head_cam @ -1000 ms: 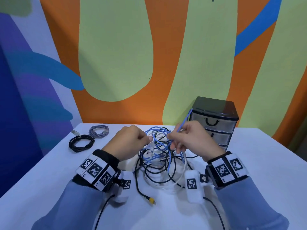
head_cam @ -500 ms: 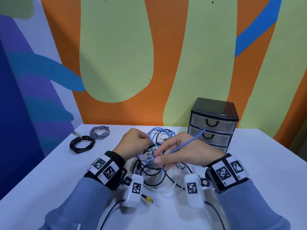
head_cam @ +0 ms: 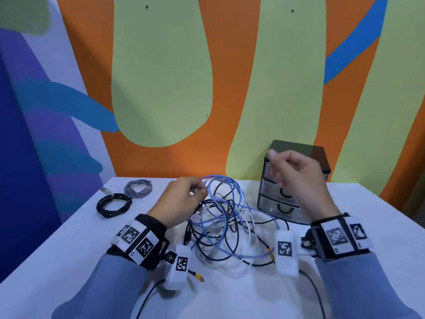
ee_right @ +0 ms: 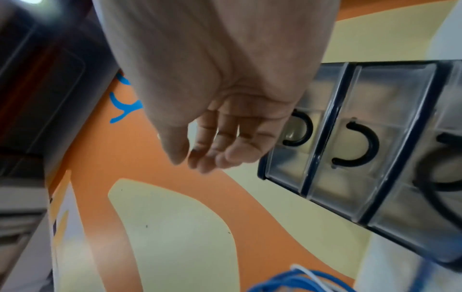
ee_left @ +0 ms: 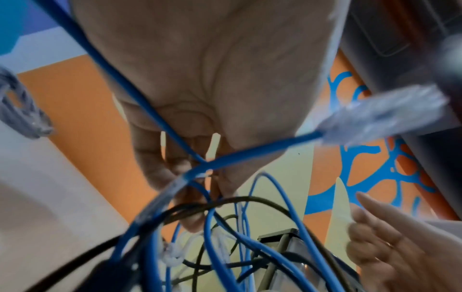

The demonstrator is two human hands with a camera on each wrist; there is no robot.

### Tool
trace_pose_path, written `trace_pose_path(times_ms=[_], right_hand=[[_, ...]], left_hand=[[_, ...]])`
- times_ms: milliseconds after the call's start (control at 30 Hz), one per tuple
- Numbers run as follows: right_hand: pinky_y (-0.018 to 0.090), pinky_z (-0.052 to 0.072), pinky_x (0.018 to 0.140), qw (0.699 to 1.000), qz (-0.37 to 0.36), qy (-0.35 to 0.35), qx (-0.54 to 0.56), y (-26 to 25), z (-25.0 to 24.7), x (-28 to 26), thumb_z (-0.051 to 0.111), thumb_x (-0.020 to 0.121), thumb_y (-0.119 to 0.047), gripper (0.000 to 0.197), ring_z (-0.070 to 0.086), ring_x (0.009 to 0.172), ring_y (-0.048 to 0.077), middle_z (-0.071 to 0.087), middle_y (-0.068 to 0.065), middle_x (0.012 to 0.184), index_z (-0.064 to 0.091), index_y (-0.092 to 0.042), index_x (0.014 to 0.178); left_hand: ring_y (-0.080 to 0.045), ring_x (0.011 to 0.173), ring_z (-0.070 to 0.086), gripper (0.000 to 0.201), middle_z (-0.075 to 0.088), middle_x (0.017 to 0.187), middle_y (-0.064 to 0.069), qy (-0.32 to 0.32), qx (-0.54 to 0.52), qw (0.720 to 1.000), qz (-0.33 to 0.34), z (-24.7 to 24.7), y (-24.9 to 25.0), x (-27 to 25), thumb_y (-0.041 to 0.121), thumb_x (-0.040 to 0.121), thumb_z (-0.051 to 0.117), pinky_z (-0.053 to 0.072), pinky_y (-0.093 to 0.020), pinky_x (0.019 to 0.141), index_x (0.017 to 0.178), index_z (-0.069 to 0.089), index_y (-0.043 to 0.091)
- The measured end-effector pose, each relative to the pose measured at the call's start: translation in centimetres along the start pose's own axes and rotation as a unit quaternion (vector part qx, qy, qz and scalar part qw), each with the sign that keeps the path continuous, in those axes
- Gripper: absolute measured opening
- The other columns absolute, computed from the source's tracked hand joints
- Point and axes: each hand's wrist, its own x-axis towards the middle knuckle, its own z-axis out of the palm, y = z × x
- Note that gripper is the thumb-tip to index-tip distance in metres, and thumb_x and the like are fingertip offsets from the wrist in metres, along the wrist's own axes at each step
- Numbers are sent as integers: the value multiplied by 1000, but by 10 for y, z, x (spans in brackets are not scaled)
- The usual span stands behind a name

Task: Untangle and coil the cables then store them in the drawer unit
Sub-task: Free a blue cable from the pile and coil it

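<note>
**Left hand pinning the knot, right hand up and empty**

Nearest you, the yellow-tipped plug (head_cam: 198, 276) is lying loose on the white table (head_cam: 69, 261), just beside your left wrist. Just past it, the tangle (head_cam: 220, 229) of black, white and blue leads is sitting in a heap between your forearms, nowhere near sorted. Your left hand (head_cam: 181, 201) is curling its fingers (ee_left: 160, 158) around strands at the top of that heap, and the wrist view is showing the blue cable (head_cam: 230, 194) crossing right under the palm with white strands pinched alongside it. Your right hand (head_cam: 296, 178) is hovering above the table in front of the drawer unit (head_cam: 276, 203), fingers (ee_right: 217, 150) loosely curled and gripping nothing. Further back on the left, the black coil (head_cam: 112, 204) and the grey coil (head_cam: 138, 187) are already wound and waiting, well apart from the drawers, which are all looking closed.

Watch the risks here. Pulling the blue cable upward while your left is clamping mixed strands is likely tightening the knot, not freeing it. Its clear plug (ee_left: 385, 116) is swinging free near your palm and could snag a loop. Tugging hard could drag the whole heap across the table
</note>
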Motion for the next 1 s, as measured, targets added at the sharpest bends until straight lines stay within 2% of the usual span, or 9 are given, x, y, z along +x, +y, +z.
trace_pose_path(times_ms=[67, 167, 300, 400, 500, 733, 800, 900, 1000], right_hand=[[31, 56, 81, 999, -25, -24, -21, 11, 9, 2, 68, 101, -22, 10, 72, 88, 15, 78, -2, 92, 76, -15, 100], [25, 48, 105, 993, -60, -75, -68, 27, 19, 3, 58, 107, -16, 23, 65, 119, 3, 76, -10, 119, 73, -21, 123], [22, 41, 112, 987, -56, -116, -95, 36, 29, 0, 48, 111, -20, 33, 56, 131, -4, 69, -16, 132, 67, -23, 138], [32, 48, 111, 986, -49, -119, -103, 43, 38, -1, 52, 110, -20, 30, 62, 124, 0, 72, -15, 126, 71, -22, 133], [44, 56, 98, 987, -66, -90, -116, 49, 42, 0, 60, 103, -9, 25, 69, 106, 9, 75, -8, 110, 79, -20, 116], [34, 51, 84, 991, -77, -84, -73, 38, 38, -5, 79, 92, -20, 13, 64, 92, 12, 74, -8, 98, 82, -32, 97], [35, 52, 83, 991, -78, -94, -61, 35, 38, -5, 81, 91, -18, 12, 64, 86, 15, 75, -8, 93, 82, -30, 95], [30, 49, 71, 991, -69, -110, -34, 33, 40, -7, 81, 91, -14, 10, 58, 72, 13, 70, -4, 75, 81, -24, 93], [43, 52, 70, 991, -57, -112, -51, 31, 41, -8, 76, 96, -21, 8, 64, 76, 31, 75, 9, 81, 82, -26, 94]], left_hand=[[-16, 69, 59, 19, 68, 73, 6, 7, 4, 999, 35, -1, 2, -1, 23, 103, 63, 45, -34, 66, 85, 67, 26], [-14, 64, 50, 19, 62, 69, 6, 8, -11, 996, 92, -3, 9, -4, 21, 105, 63, 39, -31, 62, 86, 64, 25], [-11, 72, 54, 18, 64, 77, 9, 15, -15, 990, 136, -5, 11, -6, 18, 104, 65, 39, -23, 65, 87, 67, 25], [-14, 81, 58, 14, 66, 81, 8, 34, -1, 988, 151, -5, 12, -6, 19, 102, 68, 42, -25, 71, 90, 72, 25], [-13, 81, 60, 13, 67, 82, 8, 54, 2, 988, 143, -5, 11, -5, 23, 100, 71, 45, -28, 74, 88, 74, 28], [-14, 66, 61, 25, 63, 83, 15, 50, -28, 994, 92, -5, 16, -10, 31, 94, 80, 46, -28, 62, 101, 56, 34], [-11, 77, 65, 45, 64, 92, 15, 28, -18, 995, 95, -7, 18, -11, 31, 93, 81, 51, -29, 72, 119, 46, 43], [-1, 117, 58, 65, 60, 132, 19, -24, 17, 993, 114, -11, 17, -13, 22, 97, 74, 46, -24, 94, 146, 42, 50], [2, 126, 54, 46, 62, 135, 22, -43, -18, 992, 121, -11, 21, -14, 15, 99, 64, 41, -23, 99, 137, 61, 39]])
